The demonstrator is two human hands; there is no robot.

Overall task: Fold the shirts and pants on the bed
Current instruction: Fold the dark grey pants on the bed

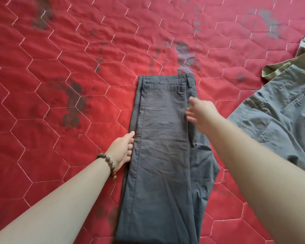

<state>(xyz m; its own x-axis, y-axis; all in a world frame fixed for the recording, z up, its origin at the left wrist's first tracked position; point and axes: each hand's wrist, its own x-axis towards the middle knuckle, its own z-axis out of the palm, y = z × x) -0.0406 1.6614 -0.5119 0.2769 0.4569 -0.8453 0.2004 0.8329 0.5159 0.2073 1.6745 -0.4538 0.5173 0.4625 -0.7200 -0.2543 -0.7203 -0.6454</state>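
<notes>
A pair of grey-blue pants (162,138) lies lengthwise in the middle of the red quilted bed (60,85), folded leg over leg, waistband at the far end. My left hand (122,149), with a bead bracelet on its wrist, lies against the pants' left edge, fingers tucked at the fold. My right hand (201,113) is blurred over the pants' right edge near the hip, fingers spread and loose, holding nothing that I can see.
A second grey-blue garment (278,113) with pockets is spread at the right, and an olive-green one (296,59) lies partly under it at the far right edge. The quilt has dark stains in several places.
</notes>
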